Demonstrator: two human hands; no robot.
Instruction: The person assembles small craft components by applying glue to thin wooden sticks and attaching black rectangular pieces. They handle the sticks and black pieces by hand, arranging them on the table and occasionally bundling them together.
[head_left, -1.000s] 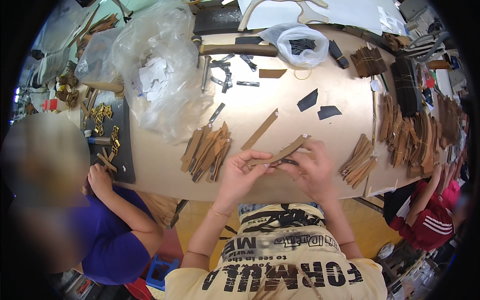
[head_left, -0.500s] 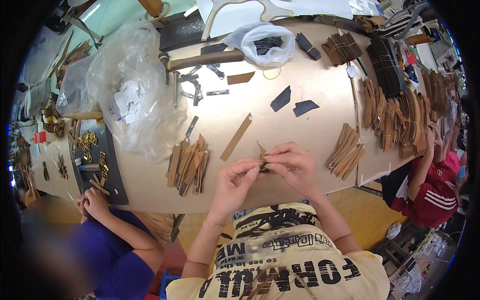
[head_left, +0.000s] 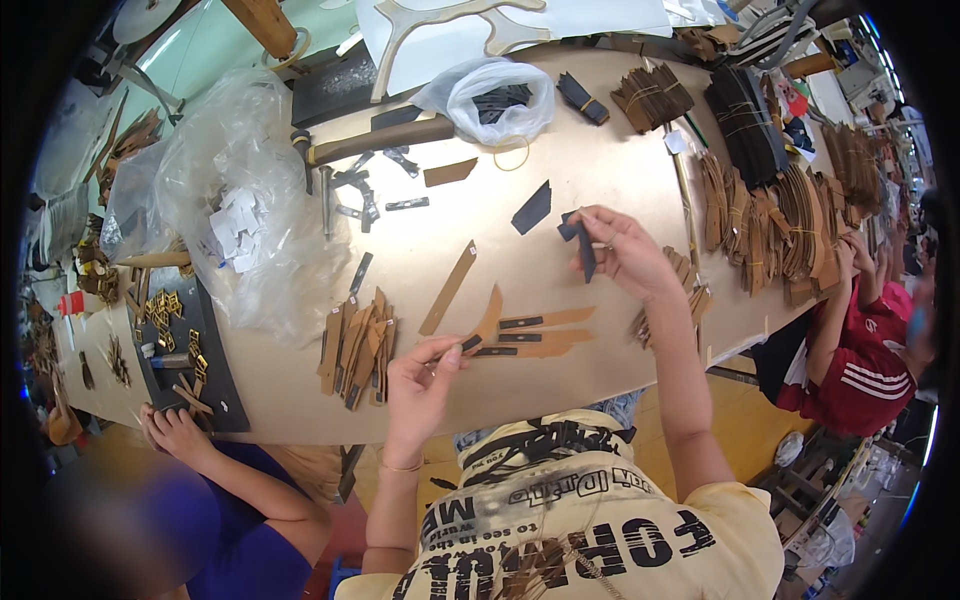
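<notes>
My left hand (head_left: 422,388) pinches a tan leather strip (head_left: 489,318), curved upward at its free end, with a small black piece at the pinched end. Farther right, my right hand (head_left: 632,258) has its fingers closed on a dark strip (head_left: 586,250), which hangs down from a second dark bit near the fingertips. Between the hands lie several tan strips with black tabs (head_left: 520,322). A longer straight tan strip (head_left: 450,287) rests just beyond my left hand. Near my right hand lies one dark slanted piece (head_left: 532,208).
Stacked tan strips (head_left: 358,345) lie left of my left hand. Farther back are a hammer (head_left: 380,140), black clips (head_left: 362,185) and a plastic bag of dark pieces (head_left: 500,100). Bundled brown strips (head_left: 800,225) line the right. A co-worker's hand (head_left: 180,432) is at left.
My hands have separated. My right hand has moved up and right and now holds dark material where a dark piece lay. The tabbed strips between my hands have come into sight.
</notes>
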